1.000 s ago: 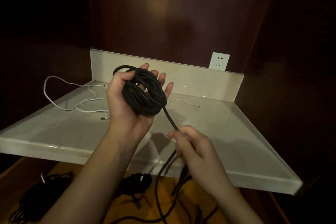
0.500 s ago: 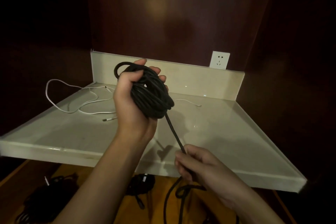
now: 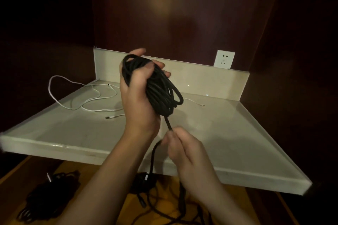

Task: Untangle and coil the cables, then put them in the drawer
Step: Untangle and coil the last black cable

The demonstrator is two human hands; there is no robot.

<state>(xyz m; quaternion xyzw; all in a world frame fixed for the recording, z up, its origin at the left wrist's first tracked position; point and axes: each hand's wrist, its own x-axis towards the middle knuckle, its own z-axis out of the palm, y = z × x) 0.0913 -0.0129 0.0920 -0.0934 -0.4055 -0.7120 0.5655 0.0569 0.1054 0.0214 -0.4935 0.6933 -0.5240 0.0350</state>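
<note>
My left hand [image 3: 139, 100] grips a thick bundle of round, matte black cable [image 3: 161, 89], its loops wound into a fat oval held above the glossy cream stone counter [image 3: 228, 133]. One strand drops from the coil into my right hand [image 3: 184, 150], whose fingertips pinch it just below the bundle. A thin white cable [image 3: 76, 97] lies in loose curves at the far left. Below, near me, dark coils [image 3: 47, 197] rest on orange-brown wood.
</note>
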